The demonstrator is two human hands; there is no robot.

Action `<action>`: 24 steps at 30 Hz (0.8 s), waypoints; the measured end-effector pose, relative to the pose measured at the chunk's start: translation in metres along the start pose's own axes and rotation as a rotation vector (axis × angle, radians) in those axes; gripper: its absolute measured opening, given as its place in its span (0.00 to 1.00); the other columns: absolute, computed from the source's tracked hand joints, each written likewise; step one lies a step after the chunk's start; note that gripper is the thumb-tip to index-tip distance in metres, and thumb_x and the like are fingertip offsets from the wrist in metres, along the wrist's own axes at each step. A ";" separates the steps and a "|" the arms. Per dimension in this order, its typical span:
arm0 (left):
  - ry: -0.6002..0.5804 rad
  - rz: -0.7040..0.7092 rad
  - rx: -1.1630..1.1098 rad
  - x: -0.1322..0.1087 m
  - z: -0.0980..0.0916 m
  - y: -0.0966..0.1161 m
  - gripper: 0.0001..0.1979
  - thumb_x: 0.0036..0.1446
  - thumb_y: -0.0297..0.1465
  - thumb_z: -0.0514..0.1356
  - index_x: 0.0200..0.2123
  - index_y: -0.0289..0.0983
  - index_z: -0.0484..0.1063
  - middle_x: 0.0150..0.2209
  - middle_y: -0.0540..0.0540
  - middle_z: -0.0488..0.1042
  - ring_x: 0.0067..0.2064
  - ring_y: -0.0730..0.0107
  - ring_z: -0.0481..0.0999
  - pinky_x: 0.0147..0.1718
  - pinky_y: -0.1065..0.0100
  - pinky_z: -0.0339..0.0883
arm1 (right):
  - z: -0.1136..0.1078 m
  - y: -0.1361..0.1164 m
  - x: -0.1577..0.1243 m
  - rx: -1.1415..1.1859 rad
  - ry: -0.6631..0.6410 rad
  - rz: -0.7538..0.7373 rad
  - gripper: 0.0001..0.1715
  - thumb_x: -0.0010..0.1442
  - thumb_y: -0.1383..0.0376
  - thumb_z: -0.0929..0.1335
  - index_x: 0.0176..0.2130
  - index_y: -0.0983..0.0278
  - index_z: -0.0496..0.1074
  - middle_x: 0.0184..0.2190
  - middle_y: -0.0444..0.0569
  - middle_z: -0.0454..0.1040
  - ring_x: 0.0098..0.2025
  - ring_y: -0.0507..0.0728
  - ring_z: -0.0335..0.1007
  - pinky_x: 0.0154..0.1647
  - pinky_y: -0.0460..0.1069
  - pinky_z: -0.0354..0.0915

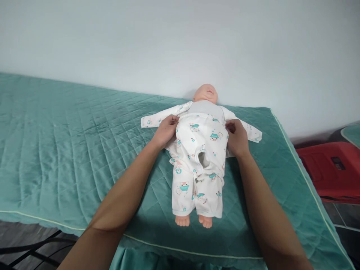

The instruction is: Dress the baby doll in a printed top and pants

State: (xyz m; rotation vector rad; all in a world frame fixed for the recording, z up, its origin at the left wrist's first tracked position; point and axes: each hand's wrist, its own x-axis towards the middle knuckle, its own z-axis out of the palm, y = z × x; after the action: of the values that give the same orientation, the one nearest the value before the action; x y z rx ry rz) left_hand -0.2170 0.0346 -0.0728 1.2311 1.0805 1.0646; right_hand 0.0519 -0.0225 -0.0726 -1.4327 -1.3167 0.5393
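A baby doll [207, 94] lies on its back, its head by the wall and its bare feet towards me. Printed white baby pants [204, 140] cover its legs and reach high up its belly, with an oval opening at the crotch. The doll's arms are spread inside the sleeves of a matching baby top [153, 119]. At the waistband's left edge, my left hand [167, 131] has its fingers closed on the pants. My right hand [237, 137] pinches the opposite edge, its fingertips partly hidden. The top's lower edges show beneath both hands.
The doll rests on a green quilted cover [84, 150] spread over a bed or table against a pale wall [112, 45]. A red plastic object [329, 168] stands past the right edge. Dark thin bars [30, 245] show at the lower left.
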 end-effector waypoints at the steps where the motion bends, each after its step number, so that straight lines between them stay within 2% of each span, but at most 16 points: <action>1: -0.011 -0.022 -0.048 -0.001 -0.001 0.002 0.12 0.46 0.31 0.65 0.36 0.38 0.72 0.28 0.52 0.74 0.28 0.72 0.71 0.30 0.70 0.65 | 0.000 -0.004 0.000 -0.005 0.046 -0.011 0.09 0.54 0.64 0.68 0.38 0.60 0.68 0.33 0.44 0.72 0.37 0.56 0.69 0.43 0.53 0.66; 4: -0.107 -0.071 -0.155 -0.004 -0.004 0.007 0.15 0.43 0.28 0.67 0.37 0.38 0.72 0.29 0.52 0.74 0.28 0.74 0.71 0.29 0.72 0.65 | 0.001 -0.016 -0.003 -0.013 0.141 -0.031 0.07 0.57 0.62 0.68 0.38 0.59 0.69 0.33 0.46 0.73 0.37 0.57 0.70 0.43 0.53 0.67; 7: -0.152 -0.061 -0.140 -0.002 -0.004 0.003 0.14 0.44 0.28 0.68 0.37 0.37 0.72 0.31 0.52 0.75 0.30 0.74 0.72 0.30 0.72 0.65 | 0.004 -0.024 -0.006 -0.004 0.122 -0.094 0.06 0.60 0.60 0.68 0.39 0.59 0.70 0.38 0.47 0.75 0.42 0.57 0.71 0.46 0.54 0.69; 11: -0.006 0.109 0.045 0.007 0.000 -0.010 0.06 0.54 0.32 0.63 0.35 0.37 0.72 0.33 0.50 0.75 0.34 0.72 0.73 0.35 0.69 0.67 | 0.008 -0.025 -0.007 0.057 -0.018 -0.147 0.09 0.63 0.57 0.69 0.41 0.57 0.74 0.42 0.46 0.76 0.46 0.57 0.72 0.51 0.56 0.69; 14: 0.132 0.264 0.176 0.009 0.005 -0.009 0.06 0.58 0.33 0.62 0.37 0.37 0.73 0.37 0.48 0.76 0.40 0.69 0.74 0.44 0.66 0.68 | 0.008 -0.020 -0.005 0.118 -0.072 -0.115 0.10 0.61 0.56 0.71 0.42 0.57 0.75 0.41 0.46 0.76 0.45 0.57 0.72 0.53 0.57 0.68; 16: 0.158 0.365 0.206 0.007 0.007 -0.002 0.08 0.60 0.35 0.62 0.40 0.38 0.74 0.41 0.47 0.77 0.45 0.67 0.75 0.49 0.64 0.68 | 0.008 -0.018 -0.003 0.165 -0.090 -0.112 0.11 0.60 0.56 0.73 0.42 0.56 0.76 0.41 0.45 0.76 0.45 0.57 0.72 0.54 0.57 0.68; 19: 0.044 0.505 0.251 0.003 0.007 0.010 0.09 0.62 0.36 0.61 0.43 0.39 0.75 0.49 0.45 0.76 0.53 0.65 0.74 0.56 0.61 0.66 | 0.007 -0.018 0.000 0.205 -0.125 -0.104 0.12 0.59 0.55 0.74 0.42 0.56 0.76 0.41 0.45 0.75 0.44 0.56 0.71 0.53 0.55 0.68; 22: -0.154 0.584 0.301 0.005 0.005 0.015 0.10 0.64 0.38 0.60 0.45 0.41 0.75 0.50 0.44 0.75 0.55 0.64 0.73 0.59 0.60 0.64 | 0.007 -0.019 0.003 0.216 -0.188 -0.050 0.15 0.57 0.52 0.75 0.38 0.57 0.74 0.36 0.44 0.73 0.38 0.54 0.69 0.44 0.52 0.68; 24: -0.238 0.620 0.309 0.008 0.002 0.014 0.11 0.63 0.40 0.61 0.44 0.40 0.74 0.50 0.43 0.73 0.55 0.63 0.72 0.59 0.59 0.64 | 0.006 -0.018 0.005 0.232 -0.221 -0.021 0.16 0.56 0.52 0.76 0.37 0.58 0.73 0.33 0.42 0.71 0.34 0.53 0.66 0.38 0.50 0.66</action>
State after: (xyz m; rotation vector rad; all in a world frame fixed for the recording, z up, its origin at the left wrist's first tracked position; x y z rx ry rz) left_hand -0.2135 0.0431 -0.0594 1.9681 0.7026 1.1887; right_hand 0.0405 -0.0184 -0.0570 -1.1925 -1.3893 0.8276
